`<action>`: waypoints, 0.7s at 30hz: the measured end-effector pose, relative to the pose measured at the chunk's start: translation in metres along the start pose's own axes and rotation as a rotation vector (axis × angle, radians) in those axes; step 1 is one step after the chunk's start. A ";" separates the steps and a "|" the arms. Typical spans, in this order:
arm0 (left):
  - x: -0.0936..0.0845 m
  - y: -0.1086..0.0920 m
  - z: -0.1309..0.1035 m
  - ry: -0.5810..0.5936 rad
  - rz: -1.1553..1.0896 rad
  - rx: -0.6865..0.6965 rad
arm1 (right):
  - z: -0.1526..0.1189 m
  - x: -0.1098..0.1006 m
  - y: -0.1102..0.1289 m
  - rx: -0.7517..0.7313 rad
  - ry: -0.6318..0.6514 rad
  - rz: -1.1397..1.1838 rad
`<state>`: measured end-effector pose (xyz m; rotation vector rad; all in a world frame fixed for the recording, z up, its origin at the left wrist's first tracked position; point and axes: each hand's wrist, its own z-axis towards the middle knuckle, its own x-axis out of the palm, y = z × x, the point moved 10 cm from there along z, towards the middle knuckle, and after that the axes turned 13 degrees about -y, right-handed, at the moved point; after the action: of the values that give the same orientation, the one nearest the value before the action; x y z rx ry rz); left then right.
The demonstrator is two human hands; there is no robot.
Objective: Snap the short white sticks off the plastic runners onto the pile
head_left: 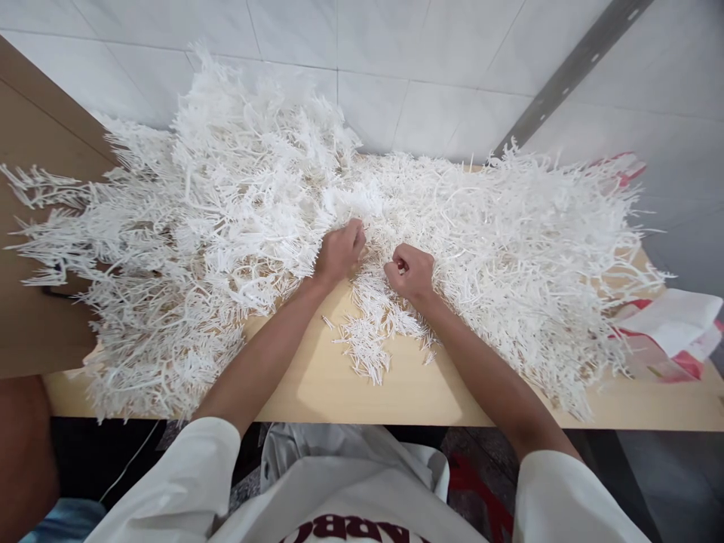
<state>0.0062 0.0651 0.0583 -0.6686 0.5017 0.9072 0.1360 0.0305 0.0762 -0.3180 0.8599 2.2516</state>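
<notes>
Keeping the left hand [342, 250] and right hand [412, 271], both clenched, near the loose white pieces [367, 345] should limit scatter, though whether they grip anything is unclear.

2 bare arms are slanting forward and inward, and 2 hands are facing each other, close but not touching! The left arm [265, 357] is angling to the right, its wrist [320, 284] leading into the left hand [342, 251], which is showing its back, fingers curling under. Across from it, the right arm [485, 368] is running to the left, and the right hand [412, 273] is balling into a loose fist, curled digits framing 1 small round gap. The left hand is sitting slightly farther forward.
</notes>
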 end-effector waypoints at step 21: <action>0.011 -0.019 -0.006 0.132 -0.134 0.133 | 0.001 0.018 -0.012 0.078 0.103 0.036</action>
<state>0.0270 0.0584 0.0523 -0.6355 0.6221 0.6998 0.1308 0.0472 0.0632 -0.3885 1.0118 2.2438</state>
